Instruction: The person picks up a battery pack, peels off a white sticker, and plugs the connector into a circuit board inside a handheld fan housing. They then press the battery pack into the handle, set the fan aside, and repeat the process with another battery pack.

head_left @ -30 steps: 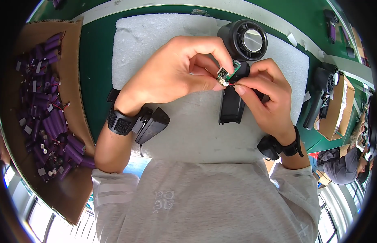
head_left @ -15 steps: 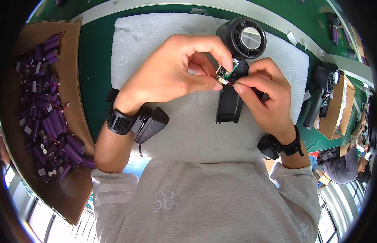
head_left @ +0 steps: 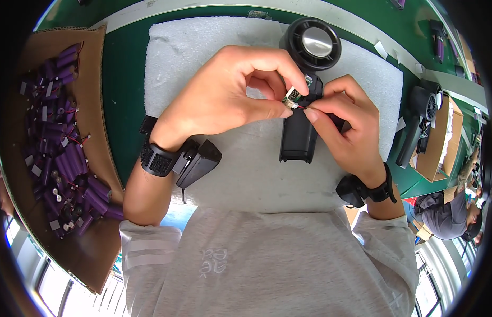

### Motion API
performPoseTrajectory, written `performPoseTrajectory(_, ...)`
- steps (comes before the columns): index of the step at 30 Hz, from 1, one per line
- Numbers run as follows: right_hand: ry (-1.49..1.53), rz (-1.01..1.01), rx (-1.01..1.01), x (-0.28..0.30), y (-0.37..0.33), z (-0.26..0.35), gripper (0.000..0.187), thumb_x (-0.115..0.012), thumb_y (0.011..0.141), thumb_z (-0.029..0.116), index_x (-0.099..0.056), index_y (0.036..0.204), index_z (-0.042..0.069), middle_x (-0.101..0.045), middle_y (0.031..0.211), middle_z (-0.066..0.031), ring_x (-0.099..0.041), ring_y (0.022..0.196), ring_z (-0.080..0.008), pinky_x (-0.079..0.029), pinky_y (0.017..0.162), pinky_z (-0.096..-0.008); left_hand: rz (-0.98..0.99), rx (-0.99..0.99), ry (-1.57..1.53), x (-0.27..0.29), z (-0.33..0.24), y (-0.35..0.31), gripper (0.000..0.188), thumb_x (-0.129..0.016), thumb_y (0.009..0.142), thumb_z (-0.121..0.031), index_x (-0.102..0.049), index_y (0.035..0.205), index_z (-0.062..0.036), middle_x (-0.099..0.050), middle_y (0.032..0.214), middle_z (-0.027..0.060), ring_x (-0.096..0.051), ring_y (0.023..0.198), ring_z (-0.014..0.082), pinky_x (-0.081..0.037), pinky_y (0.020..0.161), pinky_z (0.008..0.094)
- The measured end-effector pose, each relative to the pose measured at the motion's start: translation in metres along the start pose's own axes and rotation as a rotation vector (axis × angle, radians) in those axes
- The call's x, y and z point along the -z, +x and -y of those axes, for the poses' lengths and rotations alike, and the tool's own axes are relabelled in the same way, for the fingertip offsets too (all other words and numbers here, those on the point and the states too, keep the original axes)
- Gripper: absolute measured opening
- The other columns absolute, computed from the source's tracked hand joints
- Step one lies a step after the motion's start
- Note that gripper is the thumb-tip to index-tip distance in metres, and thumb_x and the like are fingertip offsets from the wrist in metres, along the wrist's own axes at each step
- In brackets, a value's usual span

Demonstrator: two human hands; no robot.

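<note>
Between thumb and index finger, my left hand (head_left: 230,92) pinches a small circuit board (head_left: 292,97) with a white connector on its lower edge. My right hand (head_left: 349,119) is closed in a pinch on a thin red-and-dark wire (head_left: 300,107) that meets the connector; how far the plug sits in it is too small to tell. Beneath both hands lies a black handheld fan (head_left: 297,140), its round head (head_left: 312,43) at the far end and its handle pointing toward me. The handle's upper part is open, and my fingers hide some of it.
White foam sheet (head_left: 203,37) lies under the fan on a green table. At left stands a cardboard box (head_left: 92,142) of purple battery packs (head_left: 69,158). Another black fan (head_left: 420,116) rests at right beside a smaller carton (head_left: 447,142). A person (head_left: 447,214) sits far right.
The fan has shifted slightly left, its head also a little farther away. The circuit board has tilted in my left fingers. Both hands stay nearly in place.
</note>
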State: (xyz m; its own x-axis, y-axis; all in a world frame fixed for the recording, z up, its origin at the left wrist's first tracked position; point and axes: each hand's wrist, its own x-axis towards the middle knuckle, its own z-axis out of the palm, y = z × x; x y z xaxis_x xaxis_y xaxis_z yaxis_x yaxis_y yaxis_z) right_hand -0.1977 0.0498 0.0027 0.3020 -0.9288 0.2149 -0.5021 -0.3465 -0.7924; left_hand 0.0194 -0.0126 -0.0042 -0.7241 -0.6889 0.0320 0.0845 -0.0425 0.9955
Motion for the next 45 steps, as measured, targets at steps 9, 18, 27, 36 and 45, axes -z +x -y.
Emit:
performPoseTrajectory(9, 0.012, 0.011, -0.007, -0.001, -0.001, 0.001, 0.007, -0.072, 0.077, 0.000, -0.068, 0.082, 0.000, -0.056, 0.085, -0.0065, -0.053, 0.058, -0.0112, -0.039, 0.052, -0.0238, -0.013, -0.051, 0.058, -0.002, -0.001, -0.001, 0.030, -0.069, 0.073, 0.014, -0.067, 0.098, -0.0020, -0.063, 0.096, 0.0059, -0.062, 0.085, 0.0134, -0.053, 0.073, 0.0261)
performPoseTrajectory(18, 0.031, 0.019, -0.019, 0.001, -0.001, 0.003, 0.007, -0.071, 0.077, -0.002, -0.066, 0.082, -0.001, -0.053, 0.088, -0.0068, -0.051, 0.062, -0.0111, -0.037, 0.055, -0.0232, -0.039, -0.083, 0.088, -0.004, -0.001, 0.001, 0.026, -0.068, 0.075, 0.010, -0.068, 0.097, -0.0032, -0.067, 0.091, 0.0025, -0.062, 0.078, 0.0101, -0.052, 0.075, 0.0252)
performPoseTrajectory(27, -0.102, -0.044, 0.137, 0.004, -0.002, 0.006, 0.010, -0.073, 0.073, -0.003, -0.067, 0.081, -0.001, -0.053, 0.086, -0.0077, -0.053, 0.060, -0.0128, -0.041, 0.051, -0.0243, -0.057, -0.036, 0.186, -0.008, -0.005, 0.004, 0.033, -0.067, 0.070, 0.016, -0.069, 0.099, -0.0006, -0.066, 0.096, 0.0092, -0.065, 0.085, 0.0175, -0.054, 0.076, 0.0277)
performPoseTrajectory(36, -0.017, -0.073, 0.163, -0.002, -0.006, 0.000, 0.013, -0.073, 0.073, -0.002, -0.065, 0.084, 0.000, -0.056, 0.086, -0.0085, -0.057, 0.060, -0.0157, -0.044, 0.050, -0.0262, -0.052, -0.142, 0.344, -0.016, -0.011, 0.002, 0.040, -0.064, 0.068, 0.014, -0.070, 0.103, -0.0049, -0.069, 0.092, 0.0089, -0.066, 0.080, 0.0198, -0.054, 0.067, 0.0291)
performPoseTrajectory(45, 0.042, -0.129, 0.044, -0.006, -0.001, 0.001, 0.030, -0.074, 0.075, -0.002, -0.059, 0.101, 0.001, -0.059, 0.091, -0.0090, -0.061, 0.065, -0.0117, -0.050, 0.052, -0.0236, -0.192, -0.084, 0.468, -0.025, -0.016, 0.000, 0.035, -0.068, 0.068, 0.011, -0.068, 0.099, -0.0039, -0.068, 0.090, 0.0091, -0.066, 0.074, 0.0202, -0.053, 0.065, 0.0288)
